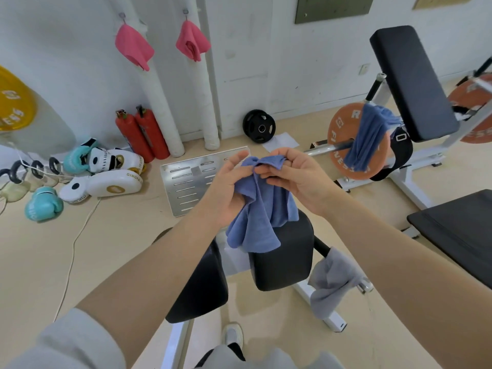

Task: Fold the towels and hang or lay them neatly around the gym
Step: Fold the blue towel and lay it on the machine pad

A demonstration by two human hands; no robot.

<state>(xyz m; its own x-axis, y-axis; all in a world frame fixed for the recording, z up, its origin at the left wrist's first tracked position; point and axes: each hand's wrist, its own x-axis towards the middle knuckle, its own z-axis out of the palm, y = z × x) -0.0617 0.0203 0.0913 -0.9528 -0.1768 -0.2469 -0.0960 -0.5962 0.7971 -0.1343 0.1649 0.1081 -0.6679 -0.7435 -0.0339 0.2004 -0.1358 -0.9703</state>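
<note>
Holding a blue towel (pixel 259 209) up in front of me, I pinch its top edge with both hands: my left hand (pixel 226 187) has its fingers curled round the bunched left part of the cloth, and my right hand (pixel 295 174) nips the gathered upper edge between thumb and fingertips. The two hands sit just beside each other, almost touching, and the towel hangs down crumpled from them over the black roller pad (pixel 282 257) of the white-framed gym machine below me.

A grey towel (pixel 330 283) is draped over the machine's bar, just beside that pad on its right. A second blue towel (pixel 368 139) hangs over the orange weight plate (pixel 346 155) on the barbell, next to the tilted black bench pad (pixel 410 81). Two pink towels hang from hooks on the white wall, one (pixel 133 46) left of the other (pixel 192 41).

On the floor by the wall stand two red fire extinguishers (pixel 142 134), with boxing gloves and white focus pads (pixel 106 179) near them and a black weight plate (pixel 258 126) leaning at the wall's foot.
</note>
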